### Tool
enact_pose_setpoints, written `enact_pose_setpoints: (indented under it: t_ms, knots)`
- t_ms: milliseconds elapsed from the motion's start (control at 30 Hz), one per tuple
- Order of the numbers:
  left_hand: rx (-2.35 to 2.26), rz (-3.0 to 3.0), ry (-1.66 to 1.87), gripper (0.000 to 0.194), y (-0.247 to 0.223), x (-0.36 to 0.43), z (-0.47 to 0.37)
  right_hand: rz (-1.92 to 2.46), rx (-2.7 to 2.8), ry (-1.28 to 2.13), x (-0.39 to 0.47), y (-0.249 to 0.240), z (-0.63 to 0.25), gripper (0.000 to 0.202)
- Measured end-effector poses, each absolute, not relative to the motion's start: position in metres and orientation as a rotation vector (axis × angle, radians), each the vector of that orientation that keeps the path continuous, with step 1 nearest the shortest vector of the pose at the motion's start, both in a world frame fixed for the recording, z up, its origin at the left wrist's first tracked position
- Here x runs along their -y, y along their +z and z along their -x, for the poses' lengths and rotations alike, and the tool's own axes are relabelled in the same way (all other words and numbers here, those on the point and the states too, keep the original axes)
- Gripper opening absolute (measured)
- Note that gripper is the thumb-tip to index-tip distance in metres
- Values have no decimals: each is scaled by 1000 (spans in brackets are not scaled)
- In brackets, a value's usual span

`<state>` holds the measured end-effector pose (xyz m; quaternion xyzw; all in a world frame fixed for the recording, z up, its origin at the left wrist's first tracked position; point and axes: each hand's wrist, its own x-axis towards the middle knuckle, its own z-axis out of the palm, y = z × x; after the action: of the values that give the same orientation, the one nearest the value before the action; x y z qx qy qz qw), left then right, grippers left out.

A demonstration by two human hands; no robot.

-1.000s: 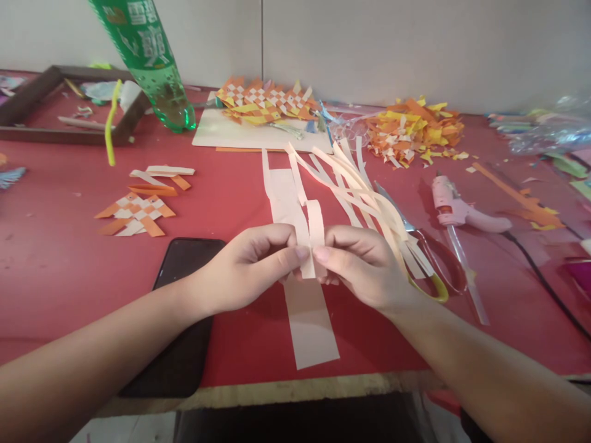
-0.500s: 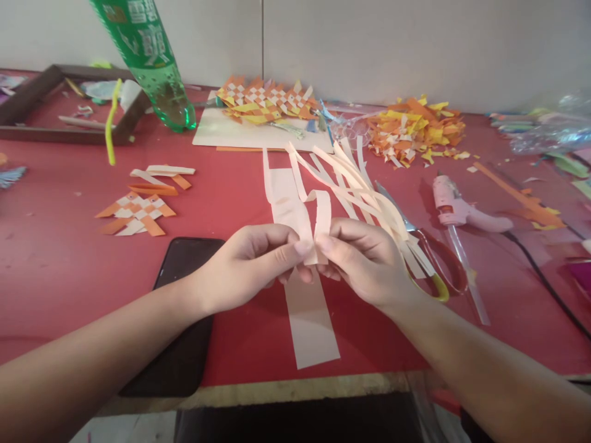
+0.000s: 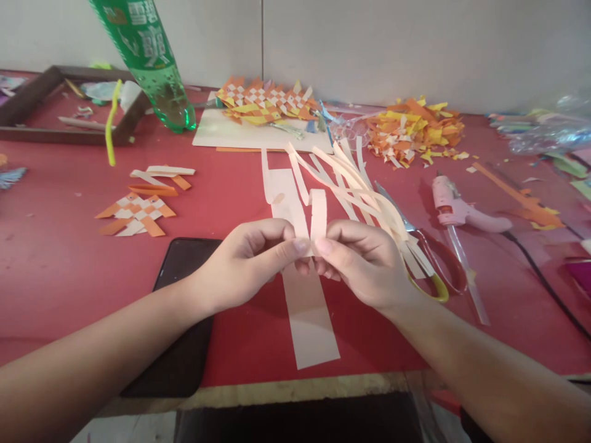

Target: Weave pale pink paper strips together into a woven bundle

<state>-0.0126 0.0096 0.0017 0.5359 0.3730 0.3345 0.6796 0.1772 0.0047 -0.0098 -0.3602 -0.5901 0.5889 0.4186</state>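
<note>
My left hand (image 3: pixel 252 261) pinches the end of a pale paper strip (image 3: pixel 266 178) between thumb and fingers. My right hand (image 3: pixel 364 261) pinches another pale strip (image 3: pixel 319 212), which curls up and over beside it. The fingertips of both hands are close together. Beneath them a wider pale paper piece (image 3: pixel 311 326) lies on the red table (image 3: pixel 249 344). Several long loose strips (image 3: pixel 355 175) spread out behind and beside my right hand, partly over the scissors (image 3: pixel 438 286).
A black phone (image 3: pixel 178 357) lies under my left forearm. A woven orange-and-white paper piece (image 3: pixel 137 212) is at left, with a green bottle (image 3: pixel 170 98) and wooden frame (image 3: pixel 28 134) behind. At right are a pink glue gun (image 3: pixel 447 200) and orange-yellow scraps (image 3: pixel 410 129).
The strip at my right hand has shifted slightly left and its lower end no longer hangs below the fingers. My fingertips have moved slightly, with both hands still pinching.
</note>
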Motion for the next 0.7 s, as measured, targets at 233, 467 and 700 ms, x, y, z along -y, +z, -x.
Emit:
enact_pose_setpoints:
  t_ms: [233, 467, 700]
  knots:
    - [-915, -1111, 737, 28, 0, -9, 14, 884, 1385, 1519, -6, -15, -179, 26]
    - [-765, -1271, 707, 26, 4, -9, 13, 878, 1381, 1612, -6, -15, -181, 26]
    - [-774, -1351, 670, 23, 3, -9, 14, 883, 1351, 1801, -5, -10, -181, 25]
